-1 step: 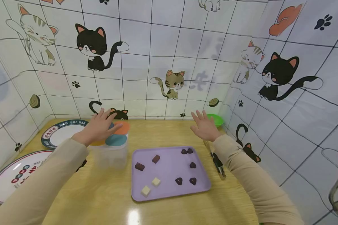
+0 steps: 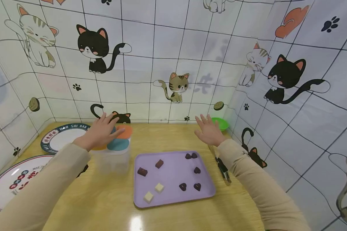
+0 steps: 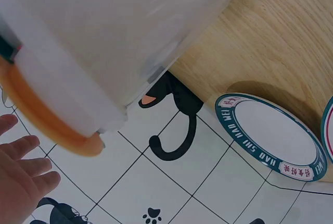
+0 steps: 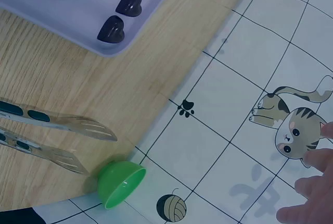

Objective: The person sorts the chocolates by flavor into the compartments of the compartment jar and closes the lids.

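Note:
My left hand (image 2: 101, 132) lies with straight fingers over the coloured lids of a clear plastic container (image 2: 115, 158); real contact is unclear. In the left wrist view the container (image 3: 104, 41), its orange lid (image 3: 47, 114) and my fingers (image 3: 21, 172) show. My right hand (image 2: 209, 130) hovers open over the table, next to a small green bowl (image 2: 221, 123). A purple tray (image 2: 173, 170) in front of me carries dark heart chocolates (image 2: 197, 186), brown blocks (image 2: 159, 163) and white cubes (image 2: 148, 196). Metal tongs (image 2: 223, 170) lie to the right of the tray.
Two round printed plates (image 2: 60, 138) (image 2: 11, 183) sit at the left of the wooden table. Cat-patterned walls close in the back and right sides. The right wrist view shows the tongs (image 4: 52, 130), the green bowl (image 4: 122, 182) by the wall and the tray corner (image 4: 62, 15).

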`<action>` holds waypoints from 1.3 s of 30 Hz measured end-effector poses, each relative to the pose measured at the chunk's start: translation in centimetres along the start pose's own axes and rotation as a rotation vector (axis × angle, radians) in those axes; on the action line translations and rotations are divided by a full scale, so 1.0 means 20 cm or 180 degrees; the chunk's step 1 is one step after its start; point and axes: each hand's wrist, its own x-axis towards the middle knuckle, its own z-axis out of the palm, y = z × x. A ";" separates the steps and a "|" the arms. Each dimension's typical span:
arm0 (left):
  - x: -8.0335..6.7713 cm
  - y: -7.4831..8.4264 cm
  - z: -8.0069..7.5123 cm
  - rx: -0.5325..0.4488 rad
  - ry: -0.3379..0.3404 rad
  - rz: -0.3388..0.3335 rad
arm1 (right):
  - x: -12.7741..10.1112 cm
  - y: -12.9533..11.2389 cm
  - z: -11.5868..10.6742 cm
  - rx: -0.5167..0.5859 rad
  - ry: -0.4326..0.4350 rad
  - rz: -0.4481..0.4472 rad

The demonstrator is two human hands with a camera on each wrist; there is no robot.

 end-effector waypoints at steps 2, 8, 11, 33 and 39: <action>0.02 0.00 -0.01 0.0008 0.0038 0.0011 | -0.01 0.02 -0.02 0.0031 0.0054 0.0012; 0.00 -0.03 -0.02 0.0031 0.0151 -0.0023 | -0.03 0.07 -0.01 0.0012 0.0161 -0.0022; -0.03 -0.07 -0.01 -0.0023 0.0110 -0.0089 | -0.03 0.09 0.04 0.0052 0.0073 -0.0059; -0.14 -0.13 0.08 -0.0163 0.0377 0.0299 | 0.02 0.08 0.13 0.0084 0.0050 -0.0116; -0.16 -0.08 0.13 -0.0230 0.0423 0.0518 | 0.07 -0.13 0.19 0.0243 0.0105 -0.0557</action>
